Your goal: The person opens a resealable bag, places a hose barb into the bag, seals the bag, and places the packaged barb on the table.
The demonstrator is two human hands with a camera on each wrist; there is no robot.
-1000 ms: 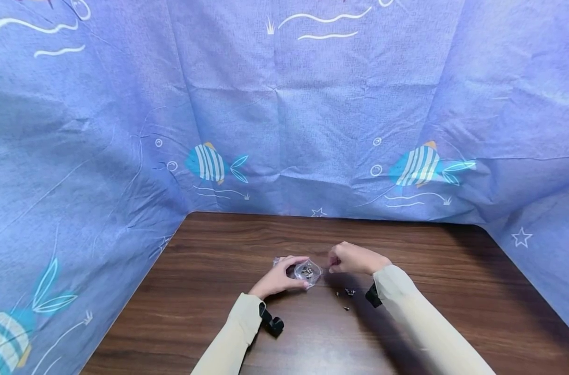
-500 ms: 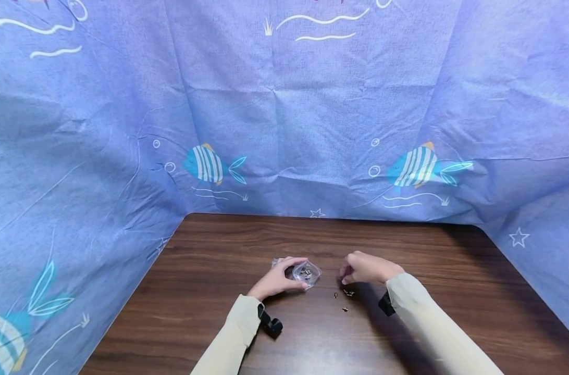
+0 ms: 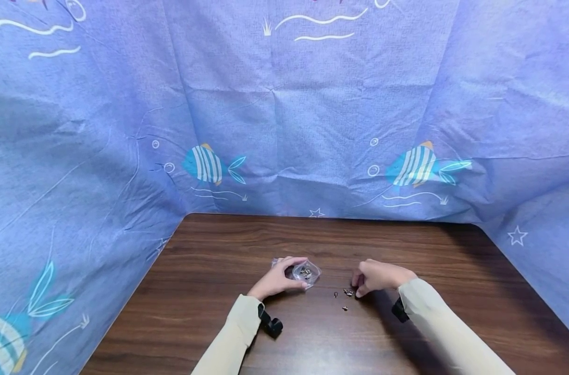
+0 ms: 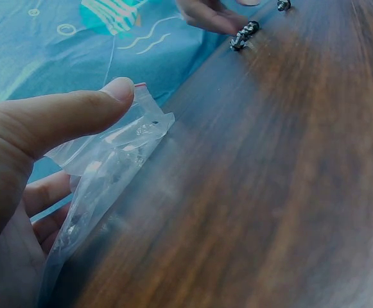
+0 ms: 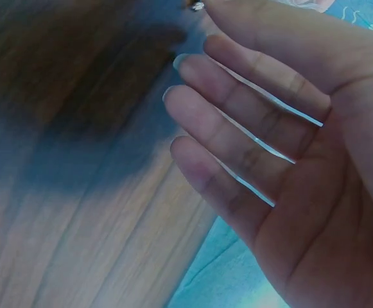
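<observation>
My left hand (image 3: pixel 279 277) holds a clear plastic zip bag (image 3: pixel 312 279) by its mouth, which gapes; small metal pieces (image 3: pixel 306 272) lie inside. In the left wrist view, the thumb rests at the rim of the bag (image 4: pixel 119 154), with the other fingers on the far side. My right hand (image 3: pixel 378 276) is low at the table beside a small pile of metal pieces that look like screws (image 3: pixel 347 292). In the right wrist view its fingers (image 5: pixel 225 135) are loosely extended, with nothing visible between them. Two single pieces lie apart, one left of the pile (image 3: pixel 335 295), one nearer me (image 3: pixel 345 308).
The dark wood-grain table (image 3: pixel 209 250) has a glossy surface. A blue fish-patterned cloth (image 3: pixel 284 130) hangs behind it and along both sides. A black wrist camera (image 3: pixel 274 327) sits on the left wrist, another black device (image 3: pixel 399 310) on the right.
My right hand has moved away from near the bag, rightward and toward me, down to the pile of screw-like pieces. The left hand and bag stay in place.
</observation>
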